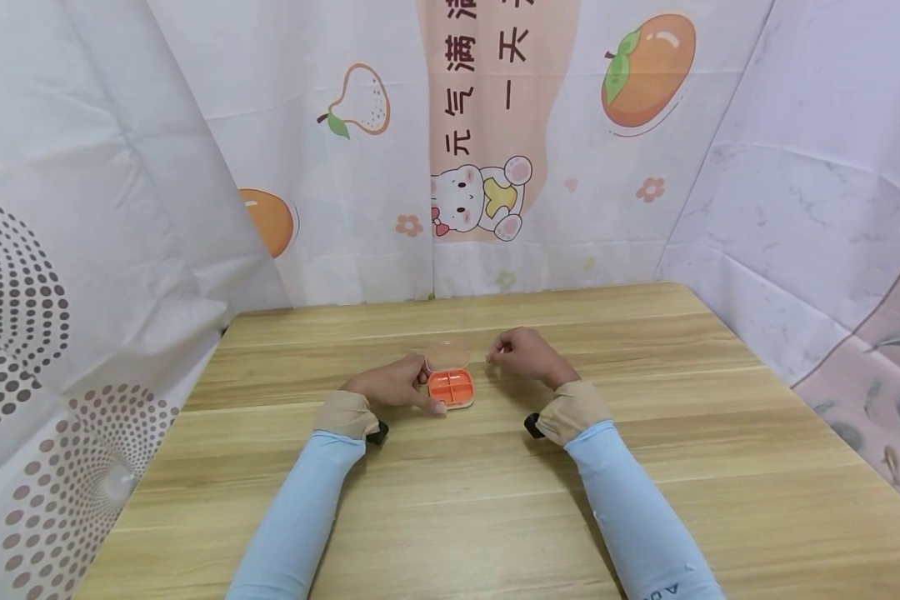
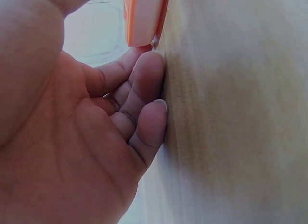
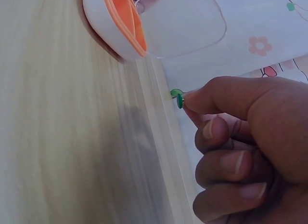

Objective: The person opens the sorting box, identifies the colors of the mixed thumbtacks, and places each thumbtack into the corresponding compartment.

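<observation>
A small pill box (image 1: pixel 452 388), white outside with an orange divided insert, rests on the table. Its clear lid (image 1: pixel 447 357) stands open toward the back. On the box's left side, my left hand (image 1: pixel 392 383) holds it, thumb at the front corner and fingers near the hinge. In the left wrist view only the box's end (image 2: pixel 144 21) shows; the thumb tip is cut off. To the right of the box, my right hand (image 1: pixel 531 357) pinches a tiny green-headed thumbtack (image 3: pixel 180 100) between thumb and index finger, its other fingers curled.
The wood-grain table (image 1: pixel 450 500) extends around both hands. A printed curtain (image 1: pixel 360 183) hangs along its back edge, with further cloth at the left and right. Dark wrist-camera mounts (image 1: pixel 534 426) sit under the wrists.
</observation>
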Action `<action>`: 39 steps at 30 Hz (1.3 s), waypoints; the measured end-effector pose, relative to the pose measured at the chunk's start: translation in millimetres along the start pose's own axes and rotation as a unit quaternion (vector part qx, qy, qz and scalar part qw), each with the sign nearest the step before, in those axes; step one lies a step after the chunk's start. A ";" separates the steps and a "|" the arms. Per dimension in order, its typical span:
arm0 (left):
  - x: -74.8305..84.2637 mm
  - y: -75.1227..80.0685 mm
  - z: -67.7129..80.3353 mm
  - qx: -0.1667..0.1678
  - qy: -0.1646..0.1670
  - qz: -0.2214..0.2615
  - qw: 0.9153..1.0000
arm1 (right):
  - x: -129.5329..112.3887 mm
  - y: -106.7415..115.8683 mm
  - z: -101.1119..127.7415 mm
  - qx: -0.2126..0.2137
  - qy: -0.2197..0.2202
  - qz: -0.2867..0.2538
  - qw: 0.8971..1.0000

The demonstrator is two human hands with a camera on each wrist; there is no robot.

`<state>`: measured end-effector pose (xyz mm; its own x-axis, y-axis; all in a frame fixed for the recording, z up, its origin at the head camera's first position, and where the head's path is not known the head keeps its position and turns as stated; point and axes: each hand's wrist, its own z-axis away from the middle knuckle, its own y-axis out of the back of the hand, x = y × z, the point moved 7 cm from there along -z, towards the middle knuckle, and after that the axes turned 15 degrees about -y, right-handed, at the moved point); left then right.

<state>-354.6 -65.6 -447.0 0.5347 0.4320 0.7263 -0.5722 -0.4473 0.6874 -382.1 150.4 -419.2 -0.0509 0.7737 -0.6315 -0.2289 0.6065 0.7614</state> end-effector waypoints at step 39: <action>2.9 1.1 0.8 -0.003 0.008 -0.012 1.000 | -21.9 -27.9 2.1 -0.045 0.014 -0.051 0.998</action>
<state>-353.1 -65.5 -444.1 0.5392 0.4548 0.7088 -0.5627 -0.4317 0.7050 -372.5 116.9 -426.4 -0.0495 0.7032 -0.7092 -0.3213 0.6612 0.6780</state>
